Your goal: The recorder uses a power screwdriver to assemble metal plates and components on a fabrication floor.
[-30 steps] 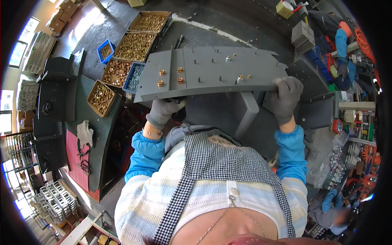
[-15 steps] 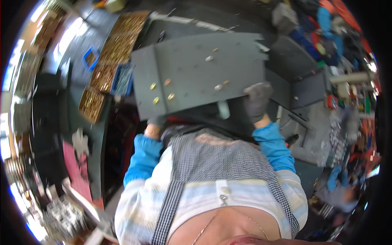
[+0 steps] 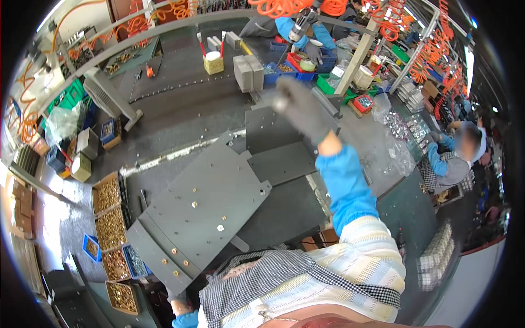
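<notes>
A dark grey metal panel [image 3: 210, 188] lies slanted in front of me, with several small studs, brass-coloured fittings and a silver nut [image 3: 220, 228] on its face. At its lower left corner, my left hand [image 3: 179, 305] in a grey glove is at the edge; its fingers are hidden. My right hand [image 3: 306, 108], also gloved, is stretched far forward over a bent grey sheet-metal part [image 3: 276, 133]. Motion smears its fingers, and a pale shiny spot shows near their tips. I cannot make out whether anything is held.
Bins of brass-coloured parts [image 3: 112, 227] and a blue bin of silver parts [image 3: 136, 259] stand left of the panel. Grey blocks [image 3: 249, 72] and a yellowish pot with red-handled brushes [image 3: 214, 63] stand farther off. Across the bench, another person's gloved hand [image 3: 314, 53] is near small bins.
My right hand has left the panel's right front corner and reached far forward. My view has lifted and turned, so the panel appears more slanted. My left hand remains by its lower left corner.
</notes>
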Demonstrator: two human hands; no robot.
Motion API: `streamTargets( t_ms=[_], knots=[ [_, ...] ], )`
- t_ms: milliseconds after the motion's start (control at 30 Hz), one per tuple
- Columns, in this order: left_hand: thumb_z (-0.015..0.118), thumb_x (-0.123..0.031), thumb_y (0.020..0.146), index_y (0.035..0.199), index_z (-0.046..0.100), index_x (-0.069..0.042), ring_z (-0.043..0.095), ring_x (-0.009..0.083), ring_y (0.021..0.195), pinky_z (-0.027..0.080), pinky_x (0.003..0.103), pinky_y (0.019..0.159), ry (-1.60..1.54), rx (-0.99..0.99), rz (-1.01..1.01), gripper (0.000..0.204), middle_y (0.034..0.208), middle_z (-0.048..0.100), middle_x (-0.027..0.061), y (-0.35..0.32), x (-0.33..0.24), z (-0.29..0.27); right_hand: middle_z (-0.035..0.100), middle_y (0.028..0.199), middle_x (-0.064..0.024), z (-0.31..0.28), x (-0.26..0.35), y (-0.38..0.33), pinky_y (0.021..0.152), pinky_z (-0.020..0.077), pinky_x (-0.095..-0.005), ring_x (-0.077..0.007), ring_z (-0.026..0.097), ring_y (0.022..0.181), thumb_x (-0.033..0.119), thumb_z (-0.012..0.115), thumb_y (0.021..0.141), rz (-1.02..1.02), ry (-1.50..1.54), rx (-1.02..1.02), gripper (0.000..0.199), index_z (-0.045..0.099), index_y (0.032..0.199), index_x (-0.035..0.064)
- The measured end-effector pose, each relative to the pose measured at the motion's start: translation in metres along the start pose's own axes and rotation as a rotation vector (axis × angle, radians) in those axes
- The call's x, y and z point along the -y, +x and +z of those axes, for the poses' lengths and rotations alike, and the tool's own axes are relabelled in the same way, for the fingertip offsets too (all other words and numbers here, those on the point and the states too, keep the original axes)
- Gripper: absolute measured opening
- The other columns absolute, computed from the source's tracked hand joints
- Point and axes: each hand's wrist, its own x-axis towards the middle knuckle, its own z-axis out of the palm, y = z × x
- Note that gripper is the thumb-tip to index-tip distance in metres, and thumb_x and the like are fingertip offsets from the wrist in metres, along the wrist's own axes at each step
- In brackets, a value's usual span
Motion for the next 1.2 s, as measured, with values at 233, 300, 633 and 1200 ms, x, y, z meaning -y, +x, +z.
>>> streamTargets(
  t_ms=[233,300,633,1200],
  knots=[
    [0.045,-0.039,0.101,0.136,0.051,-0.002,0.057,0.0313,0.117,0.045,0.045,0.100,-0.369,-0.036,-0.066,0.051,0.128,0.058,0.0156,-0.020,-0.120,0.126,0.063,0.103,-0.0124,-0.009,-0.130,0.145,0.085,0.0477,-0.0386,-0.0249,0.062,0.092,0.024,0.075,0.080,0.304,0.106,-0.459,0.047,0.058,0.116,-0.0016],
    [0.061,-0.032,0.093,0.134,0.053,-0.001,0.055,0.0256,0.119,0.043,0.043,0.104,-0.144,-0.127,-0.132,0.052,0.127,0.060,0.0111,-0.032,-0.140,0.137,0.064,0.093,-0.0093,0.011,-0.164,0.164,0.078,0.0479,-0.0346,-0.0198,0.060,0.084,0.020,0.077,0.077,0.261,0.053,-0.702,0.047,0.060,0.114,-0.0029],
    [0.066,-0.033,0.091,0.140,0.044,-0.001,0.057,0.0281,0.112,0.045,0.041,0.100,-0.035,-0.143,-0.169,0.063,0.128,0.058,0.0134,-0.020,-0.127,0.165,0.063,0.101,-0.0188,-0.003,-0.188,0.168,0.082,0.0468,-0.0449,-0.0379,0.060,0.095,0.032,0.079,0.076,0.203,-0.022,-0.708,0.049,0.059,0.111,0.0029],
    [0.070,-0.026,0.086,0.131,0.052,0.004,0.062,0.0254,0.100,0.050,0.038,0.091,-0.025,-0.076,-0.184,0.057,0.115,0.064,0.0128,0.004,-0.116,0.105,0.060,0.089,-0.0073,-0.026,-0.164,0.139,0.081,0.0469,-0.0394,-0.0251,0.059,0.085,0.025,0.077,0.077,0.149,0.203,-0.458,0.041,0.057,0.107,0.0057]
  ],
)
